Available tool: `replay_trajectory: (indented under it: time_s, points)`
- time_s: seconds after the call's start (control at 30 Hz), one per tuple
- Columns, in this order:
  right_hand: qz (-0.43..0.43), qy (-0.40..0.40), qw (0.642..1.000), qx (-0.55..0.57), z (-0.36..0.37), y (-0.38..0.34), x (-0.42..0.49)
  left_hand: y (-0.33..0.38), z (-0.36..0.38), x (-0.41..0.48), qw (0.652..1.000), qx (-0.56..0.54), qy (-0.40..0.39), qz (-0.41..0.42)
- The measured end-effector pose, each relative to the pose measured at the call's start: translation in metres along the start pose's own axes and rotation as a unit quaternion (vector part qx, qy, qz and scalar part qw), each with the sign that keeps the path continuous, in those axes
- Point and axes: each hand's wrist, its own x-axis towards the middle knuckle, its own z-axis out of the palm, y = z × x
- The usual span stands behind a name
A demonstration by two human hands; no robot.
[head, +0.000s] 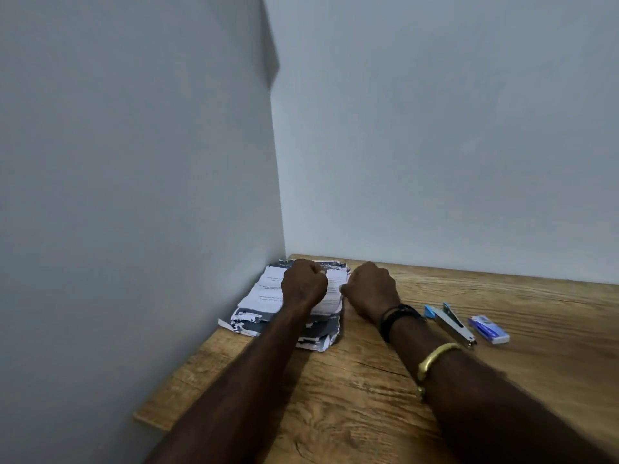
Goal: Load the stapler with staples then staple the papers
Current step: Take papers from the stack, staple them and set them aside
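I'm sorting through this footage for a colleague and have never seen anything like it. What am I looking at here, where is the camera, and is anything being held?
There is no machine: a person wears a wide-angle camera on the head, so you look forward and down along their own arms. That wide lens is why the walls bend.

Both hands reach to a stack of torn printed papers in the corner of a wooden table. The left hand is fisted on top of the stack; the right hand is curled at its right edge. Whether either pinches a sheet I cannot tell.

To the right lie a stapler with a blue end, and beside it a small blue and white box, probably staples. Neither is being touched.
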Motion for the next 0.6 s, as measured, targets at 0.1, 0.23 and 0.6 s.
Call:
replay_trajectory:
  time_s: [0.1, 0.23, 0.6]
  points:
    - [0.024, -0.004, 1.0, -0.016, 0.015, -0.003, 0.008, -0.01, -0.002, 0.01, 1.0, 0.007, -0.005, -0.007]
    - [0.047, -0.011, 0.999, -0.005, 0.023, -0.01, 0.017, -0.02, 0.004, 0.017, 1.0, 0.005, -0.003, -0.009]
    - [0.069, 0.04, 0.983, 0.163, 0.031, -0.013, 0.02, -0.016, 0.003, 0.017, 0.997, -0.034, 0.064, 0.021]
